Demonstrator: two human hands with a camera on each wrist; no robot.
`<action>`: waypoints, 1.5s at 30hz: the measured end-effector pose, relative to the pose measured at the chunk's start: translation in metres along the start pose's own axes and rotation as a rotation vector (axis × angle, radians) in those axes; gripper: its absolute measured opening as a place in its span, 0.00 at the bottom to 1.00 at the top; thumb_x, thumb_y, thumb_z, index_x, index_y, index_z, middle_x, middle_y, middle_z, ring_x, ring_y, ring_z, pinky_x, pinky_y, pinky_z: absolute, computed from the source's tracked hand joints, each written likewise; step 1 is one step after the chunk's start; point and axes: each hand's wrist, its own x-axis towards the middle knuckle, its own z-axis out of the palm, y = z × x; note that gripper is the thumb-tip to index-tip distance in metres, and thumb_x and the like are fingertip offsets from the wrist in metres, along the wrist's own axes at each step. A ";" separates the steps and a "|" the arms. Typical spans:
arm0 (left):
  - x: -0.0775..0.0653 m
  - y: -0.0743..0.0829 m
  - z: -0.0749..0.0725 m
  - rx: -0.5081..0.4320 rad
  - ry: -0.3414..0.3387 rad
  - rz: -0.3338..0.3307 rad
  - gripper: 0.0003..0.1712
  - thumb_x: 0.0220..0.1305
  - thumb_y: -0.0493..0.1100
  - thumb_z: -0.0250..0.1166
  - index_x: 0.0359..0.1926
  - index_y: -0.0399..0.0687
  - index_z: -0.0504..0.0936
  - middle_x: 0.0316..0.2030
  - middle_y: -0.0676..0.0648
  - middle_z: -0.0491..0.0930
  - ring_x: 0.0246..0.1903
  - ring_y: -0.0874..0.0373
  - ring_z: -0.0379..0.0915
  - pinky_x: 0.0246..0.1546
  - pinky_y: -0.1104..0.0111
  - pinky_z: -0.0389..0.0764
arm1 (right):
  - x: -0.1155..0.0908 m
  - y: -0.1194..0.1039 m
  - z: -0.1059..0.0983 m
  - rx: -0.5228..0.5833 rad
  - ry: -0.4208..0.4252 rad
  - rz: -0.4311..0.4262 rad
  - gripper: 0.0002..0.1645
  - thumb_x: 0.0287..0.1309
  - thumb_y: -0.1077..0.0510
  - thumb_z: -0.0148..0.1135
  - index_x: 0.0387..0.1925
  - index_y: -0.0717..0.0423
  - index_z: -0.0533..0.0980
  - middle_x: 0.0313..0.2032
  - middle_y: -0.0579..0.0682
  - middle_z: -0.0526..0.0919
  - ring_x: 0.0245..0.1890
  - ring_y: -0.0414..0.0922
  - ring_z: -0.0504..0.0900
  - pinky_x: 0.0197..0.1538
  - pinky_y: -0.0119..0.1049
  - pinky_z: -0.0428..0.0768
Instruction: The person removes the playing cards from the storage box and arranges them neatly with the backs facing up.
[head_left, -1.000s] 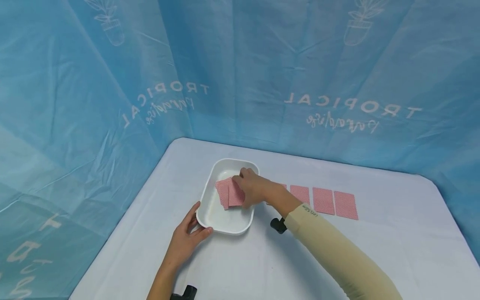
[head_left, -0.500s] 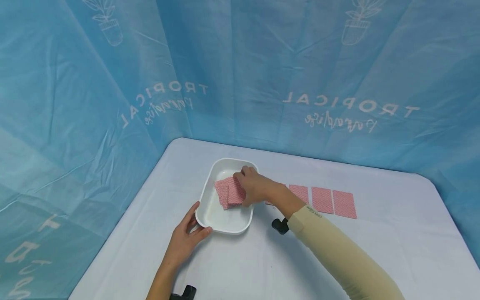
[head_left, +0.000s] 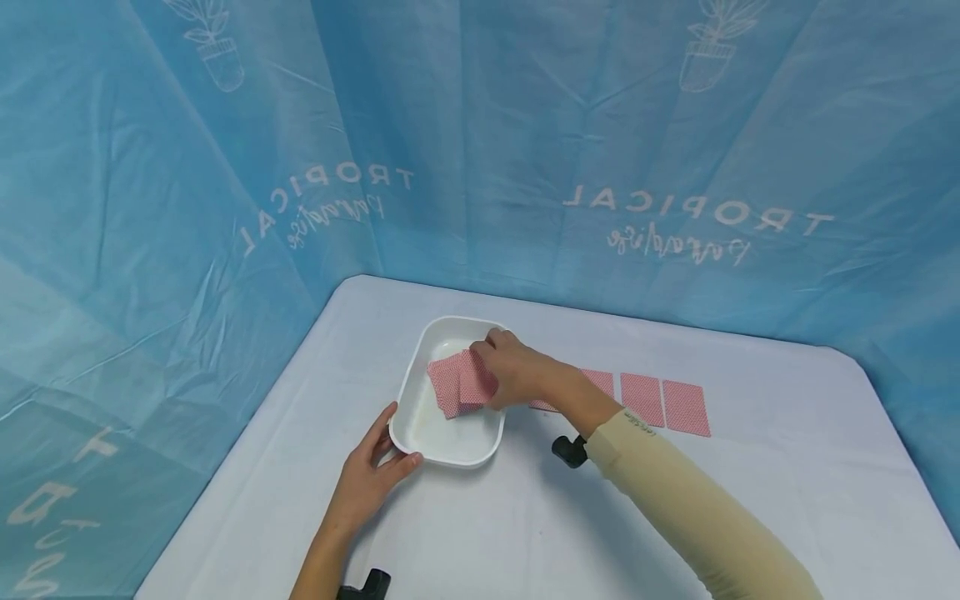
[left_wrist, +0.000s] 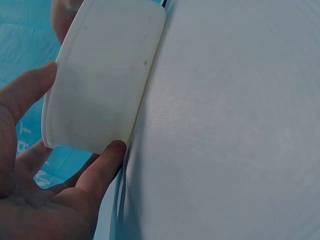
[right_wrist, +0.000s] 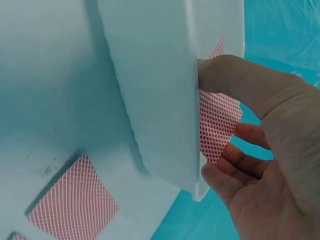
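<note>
A white tray (head_left: 457, 450) stands on the table at centre left in the head view. My left hand (head_left: 363, 483) holds its near left corner, thumb on the front side and fingers on the left. Inside the tray, my right hand (head_left: 517, 367) pinches a red-and-white patterned playing card (head_left: 476, 383) by its edges near the right rim. A similar card (head_left: 444, 387) lies to its left, partly covered by the held one. In the right wrist view, the thumb reaches over the tray wall (right_wrist: 150, 90) and the fingertips are at the card (right_wrist: 217, 125).
Right of the tray, several matching cards (head_left: 641, 400) lie face down in a row, partly behind my right forearm. The white-covered table (head_left: 675, 333) has blue printed curtains (head_left: 480, 150) behind and at the left. Black camera mounts (head_left: 570, 451) hang at both wrists.
My right hand has shifted slightly up and to the right with the card, showing a little more of the tray floor below it. The left hand keeps its place on the tray.
</note>
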 end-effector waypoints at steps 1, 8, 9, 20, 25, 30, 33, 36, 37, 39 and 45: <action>0.000 -0.001 0.000 0.003 0.000 0.007 0.50 0.51 0.53 0.75 0.72 0.70 0.58 0.64 0.43 0.67 0.63 0.47 0.65 0.52 0.63 0.75 | -0.001 0.000 -0.001 -0.007 0.004 -0.006 0.55 0.39 0.48 0.78 0.68 0.52 0.60 0.51 0.47 0.64 0.50 0.41 0.63 0.46 0.31 0.76; -0.005 -0.006 -0.005 0.007 0.021 0.021 0.49 0.52 0.50 0.75 0.71 0.70 0.59 0.63 0.44 0.69 0.62 0.49 0.66 0.51 0.64 0.76 | -0.005 -0.002 -0.003 0.012 0.021 -0.042 0.54 0.41 0.48 0.77 0.68 0.53 0.60 0.54 0.48 0.64 0.52 0.41 0.62 0.47 0.31 0.76; -0.005 -0.007 -0.005 0.009 0.016 0.024 0.49 0.53 0.50 0.75 0.72 0.69 0.58 0.63 0.44 0.69 0.62 0.49 0.66 0.51 0.65 0.76 | -0.005 -0.002 -0.004 0.015 0.019 -0.040 0.54 0.41 0.48 0.77 0.69 0.53 0.60 0.54 0.48 0.64 0.52 0.41 0.62 0.47 0.30 0.76; -0.007 0.030 -0.002 0.020 -0.017 0.012 0.49 0.56 0.44 0.73 0.74 0.56 0.56 0.65 0.37 0.65 0.63 0.43 0.63 0.52 0.60 0.74 | -0.014 0.010 -0.018 -0.028 0.061 -0.024 0.54 0.41 0.49 0.77 0.68 0.53 0.60 0.53 0.47 0.64 0.52 0.41 0.62 0.47 0.31 0.75; 0.003 0.004 -0.001 -0.005 -0.008 0.027 0.49 0.54 0.48 0.74 0.72 0.67 0.57 0.65 0.41 0.66 0.63 0.47 0.64 0.53 0.60 0.74 | -0.020 0.017 -0.019 0.002 0.072 -0.013 0.52 0.42 0.50 0.77 0.68 0.52 0.61 0.52 0.47 0.64 0.50 0.42 0.63 0.44 0.33 0.76; 0.002 -0.008 -0.001 -0.017 0.003 0.026 0.49 0.51 0.52 0.75 0.71 0.72 0.58 0.63 0.44 0.68 0.62 0.50 0.66 0.51 0.64 0.75 | -0.024 0.023 -0.010 -0.004 0.059 0.012 0.53 0.42 0.47 0.77 0.69 0.50 0.61 0.53 0.44 0.63 0.50 0.39 0.62 0.45 0.31 0.75; 0.000 -0.008 0.000 -0.023 0.008 0.019 0.49 0.50 0.52 0.76 0.70 0.73 0.59 0.63 0.45 0.69 0.62 0.50 0.66 0.50 0.65 0.76 | -0.027 0.025 -0.007 -0.003 0.063 -0.005 0.53 0.43 0.47 0.77 0.69 0.52 0.61 0.53 0.46 0.63 0.50 0.40 0.62 0.47 0.32 0.74; -0.001 -0.008 0.000 -0.035 0.004 0.026 0.49 0.51 0.52 0.75 0.70 0.73 0.59 0.63 0.45 0.69 0.63 0.50 0.65 0.51 0.65 0.76 | -0.030 0.028 -0.008 0.007 0.080 -0.013 0.53 0.43 0.46 0.76 0.68 0.54 0.61 0.53 0.47 0.63 0.50 0.42 0.63 0.47 0.35 0.74; -0.001 -0.007 0.000 -0.039 0.001 0.030 0.49 0.51 0.51 0.75 0.71 0.72 0.59 0.63 0.45 0.69 0.63 0.50 0.65 0.51 0.66 0.76 | -0.032 0.029 -0.009 0.010 0.084 -0.008 0.53 0.42 0.46 0.76 0.68 0.54 0.61 0.52 0.47 0.63 0.50 0.42 0.63 0.47 0.35 0.74; -0.001 -0.006 0.000 -0.041 -0.003 0.040 0.49 0.52 0.50 0.75 0.71 0.70 0.59 0.63 0.44 0.69 0.63 0.49 0.65 0.51 0.65 0.76 | -0.034 0.031 -0.010 0.019 0.088 0.006 0.53 0.42 0.46 0.76 0.68 0.53 0.62 0.52 0.47 0.63 0.49 0.42 0.63 0.46 0.36 0.75; -0.003 0.005 -0.001 -0.041 -0.020 0.017 0.49 0.54 0.47 0.74 0.72 0.66 0.57 0.65 0.41 0.66 0.63 0.48 0.64 0.52 0.64 0.75 | -0.041 0.039 -0.013 0.052 0.081 0.056 0.54 0.41 0.48 0.77 0.69 0.51 0.61 0.53 0.45 0.63 0.50 0.41 0.64 0.47 0.37 0.76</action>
